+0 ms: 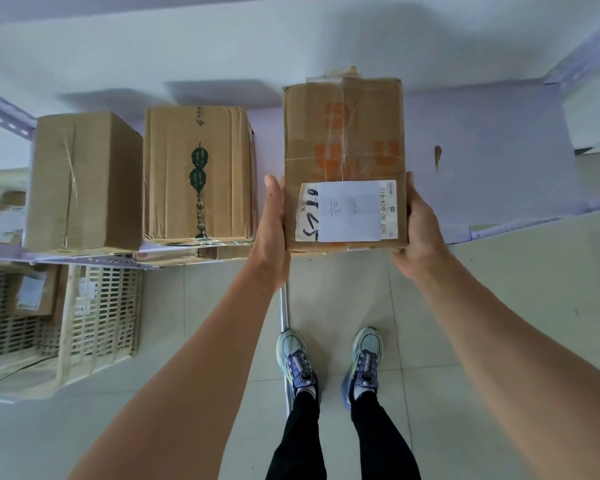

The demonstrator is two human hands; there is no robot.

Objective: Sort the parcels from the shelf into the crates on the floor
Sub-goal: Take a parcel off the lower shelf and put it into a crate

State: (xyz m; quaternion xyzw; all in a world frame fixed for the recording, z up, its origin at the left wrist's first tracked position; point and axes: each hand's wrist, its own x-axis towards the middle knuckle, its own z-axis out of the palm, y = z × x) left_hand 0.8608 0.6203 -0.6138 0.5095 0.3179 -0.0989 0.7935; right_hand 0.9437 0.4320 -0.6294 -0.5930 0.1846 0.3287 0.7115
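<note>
Parcel (343, 140): a taped brown cardboard box with faded orange print, clamped between both hands at the near edge of a pale shelf (499, 168). The left hand (272, 220) presses its left side and the right hand (420, 226) its right side. Each thumb lies along a side, and the fingers are hidden, probably underneath. Holding it on 2 sides likely keeps it level. The white address label (350, 211) faces up and near, probably so its destination can be read before a crate is chosen.

Further left on the shelf stand 2 more cardboard boxes, touching or nearly so: a plain one (84, 181) and one with green printed tape (198, 174). That makes 3 parcels at shelf level.

On the floor at left sit cream slotted crates (101, 317), at least 2, already holding a few labelled parcels. Their exact number cannot be told.
</note>
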